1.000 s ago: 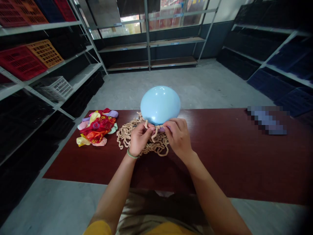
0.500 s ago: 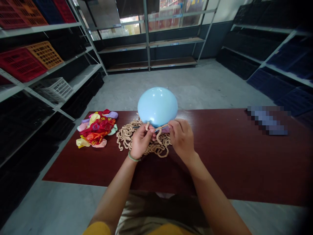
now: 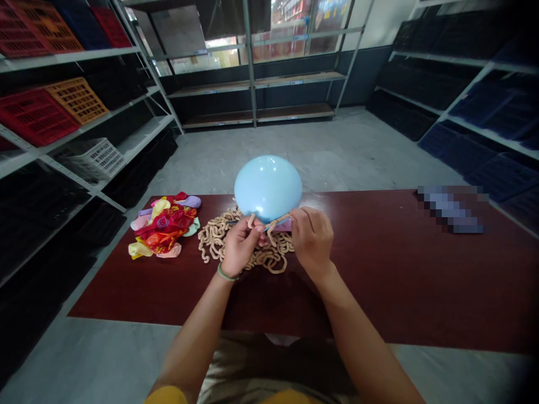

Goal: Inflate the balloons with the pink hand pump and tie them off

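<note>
While left hand [image 3: 241, 247] and right hand [image 3: 311, 238] pinch the tan cord [image 3: 278, 219] at six o'clock under the blue balloon [image 3: 268, 188] over the surface [image 3: 400, 269], it seems featherlight, springy, burstable: best held by its neck.

Light: even daylight, moderately bright. I trace it to the glazed back windows [image 3: 290, 28] at 12 o'clock, which are blown out.
Glare: soft highlight on the pale blue round rubber balloon [image 3: 268, 188]; faint sheen on the dark red wooden tabletop [image 3: 400, 264].
Shadows: weak; the grey metal shelving [image 3: 84, 146] at 9 o'clock is murky.
Focus: crisp at centre, down to the tan looped cord [image 3: 214, 238].
Edges: I note bowed lines, and dark, blurred corners at 5 and 7 o'clock.
</note>
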The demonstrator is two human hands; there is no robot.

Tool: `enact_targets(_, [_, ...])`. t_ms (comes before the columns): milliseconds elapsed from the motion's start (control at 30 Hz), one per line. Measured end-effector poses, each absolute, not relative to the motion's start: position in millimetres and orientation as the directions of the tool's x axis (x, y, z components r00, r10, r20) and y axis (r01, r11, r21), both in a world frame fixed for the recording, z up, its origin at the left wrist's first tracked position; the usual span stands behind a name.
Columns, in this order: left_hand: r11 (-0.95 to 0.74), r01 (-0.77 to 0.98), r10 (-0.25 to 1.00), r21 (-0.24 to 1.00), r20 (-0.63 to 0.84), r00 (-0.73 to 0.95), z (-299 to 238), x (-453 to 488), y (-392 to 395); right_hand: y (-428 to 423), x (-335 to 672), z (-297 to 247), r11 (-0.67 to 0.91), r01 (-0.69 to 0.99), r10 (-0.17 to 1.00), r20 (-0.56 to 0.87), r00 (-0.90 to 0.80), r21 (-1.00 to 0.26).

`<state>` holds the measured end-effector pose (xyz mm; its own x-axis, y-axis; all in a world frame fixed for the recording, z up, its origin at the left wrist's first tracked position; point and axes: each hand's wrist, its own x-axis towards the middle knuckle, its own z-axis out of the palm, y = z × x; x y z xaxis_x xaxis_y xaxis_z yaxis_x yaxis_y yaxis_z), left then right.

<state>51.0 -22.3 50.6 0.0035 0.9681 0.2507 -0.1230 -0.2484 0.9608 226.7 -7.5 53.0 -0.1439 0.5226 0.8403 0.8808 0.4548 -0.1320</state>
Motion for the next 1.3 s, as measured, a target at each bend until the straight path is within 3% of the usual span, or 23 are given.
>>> enact_targets(167, [-0.33,-0.05,0.942,0.943,0.325,-0.081,52,46,-19,-13,217,51,0.578,0.801,0.496,0.847,-0.191,-0.158])
enact_targets(267, [-0.407,0.022,0.903,0.913,0.406,-0.141,56,44,-16,-13,215,50,0.66,0.709,0.492,0.856,-0.159,-0.248])
enact_targets(400, [-0.482,0.103,0.856,0.87,0.493,-0.156,70,44,-15,-7,219,50,0.645,0.637,0.548,0.836,-0.003,-0.421])
enact_targets(633, [-0.541,0.274,0.773,0.795,0.599,-0.21,99,53,3,-4,226,53,0.603,0.614,0.561,0.818,0.13,-0.51])
enact_targets(767, [-0.534,0.229,0.765,0.814,0.581,-0.278,124,78,65,-3,229,50,0.569,0.598,0.577,0.792,0.198,-0.564])
enact_targets(933, [-0.375,0.268,0.914,0.887,0.402,-0.051,148,91,134,-2,230,47,0.563,0.575,0.6,0.772,0.209,-0.593])
enact_targets(1300, [-0.297,0.236,0.944,0.925,0.322,-0.075,102,28,71,-5,222,45,0.586,0.602,0.632,0.771,0.08,-0.542])
